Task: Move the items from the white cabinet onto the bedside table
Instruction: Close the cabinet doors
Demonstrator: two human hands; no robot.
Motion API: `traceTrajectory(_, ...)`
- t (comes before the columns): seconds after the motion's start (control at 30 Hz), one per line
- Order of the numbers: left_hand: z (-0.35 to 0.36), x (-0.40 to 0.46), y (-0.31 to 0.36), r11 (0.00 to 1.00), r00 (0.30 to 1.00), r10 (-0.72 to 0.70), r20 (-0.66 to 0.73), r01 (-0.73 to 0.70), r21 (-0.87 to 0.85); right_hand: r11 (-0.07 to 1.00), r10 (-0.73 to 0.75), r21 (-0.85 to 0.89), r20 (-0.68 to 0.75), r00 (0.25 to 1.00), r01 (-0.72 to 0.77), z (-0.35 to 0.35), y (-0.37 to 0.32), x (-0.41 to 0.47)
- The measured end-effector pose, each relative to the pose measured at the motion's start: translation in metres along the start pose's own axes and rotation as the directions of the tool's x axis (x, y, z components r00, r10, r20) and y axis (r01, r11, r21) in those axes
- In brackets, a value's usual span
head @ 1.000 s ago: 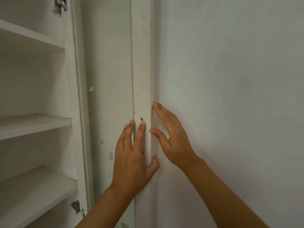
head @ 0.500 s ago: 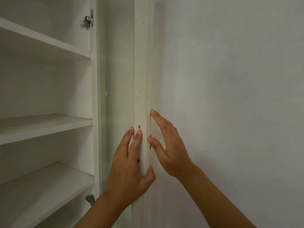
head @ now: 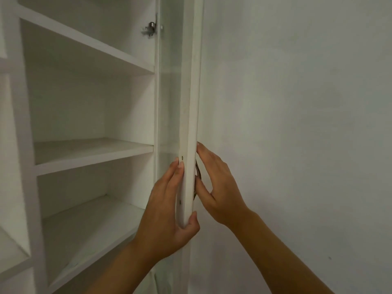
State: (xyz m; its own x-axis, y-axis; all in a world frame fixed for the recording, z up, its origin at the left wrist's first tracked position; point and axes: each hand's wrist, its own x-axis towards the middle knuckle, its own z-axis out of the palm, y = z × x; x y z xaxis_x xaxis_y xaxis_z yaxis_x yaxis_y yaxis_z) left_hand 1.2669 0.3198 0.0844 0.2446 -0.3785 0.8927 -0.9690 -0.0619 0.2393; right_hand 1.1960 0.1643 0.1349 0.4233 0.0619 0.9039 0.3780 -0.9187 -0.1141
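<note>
**Fingers on the door edge: cabinet door swinging**

Your left hand (head: 167, 217) clasps the door (head: 189, 115) edge, fingers (head: 177, 172) flat on its inner face, thumb hooked round. Your right hand (head: 218, 185) lies spread and straight against the outer face beside the dark handle (head: 198, 172). Since a second ago the door has swung away from the wall, toward closing. The white cabinet (head: 91, 151) shows shelves without items, suggesting the transfer is finished.

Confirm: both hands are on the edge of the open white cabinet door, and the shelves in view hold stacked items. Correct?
Not quite. The head view shows the left hand and right hand on the cabinet door, but the shelves in view are bare.
</note>
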Motion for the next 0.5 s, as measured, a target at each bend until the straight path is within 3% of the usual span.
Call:
traceTrajectory(0.3, -0.064, -0.023, -0.028, 0.999, 0.998, 0.044, -0.036, -0.043, 0.019, 0.991, -0.099, 0.085, -0.003, 0.995, 0.099, 0.054, -0.04, 0.02)
traceTrajectory(0.5, -0.1, -0.037, -0.058, 0.995, 0.999, -0.001, -0.054, 0.006, 0.096, 0.975, -0.173, 0.134, -0.045, 0.984, 0.177, 0.096, -0.066, 0.036)
